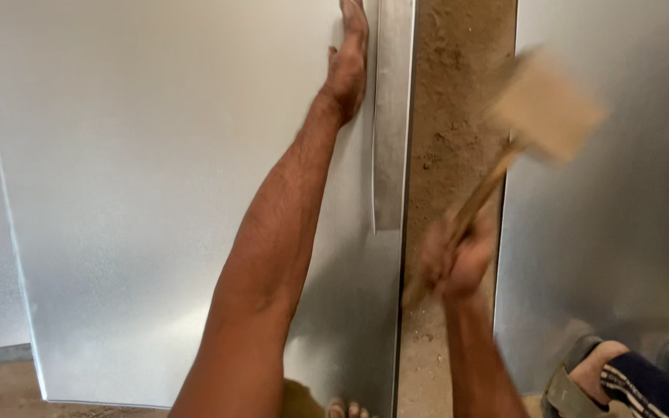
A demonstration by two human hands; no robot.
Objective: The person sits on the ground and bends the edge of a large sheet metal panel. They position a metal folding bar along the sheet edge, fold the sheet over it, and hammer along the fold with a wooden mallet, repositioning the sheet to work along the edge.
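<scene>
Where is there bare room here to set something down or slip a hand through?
The large metal sheet is bare left of the left hand and its forearm. The sandy strip between the sheets is open at the top. It is crowded lower down, where the right hand grips the wooden mallet. Another person's sandalled foot fills the bottom right.

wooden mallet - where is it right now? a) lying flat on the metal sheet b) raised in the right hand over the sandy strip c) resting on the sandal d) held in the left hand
b: the right hand has its grip on the handle of the wooden mallet, whose blurred head is up over the sandy strip, while the left hand lies flat on the metal sheet.
</scene>
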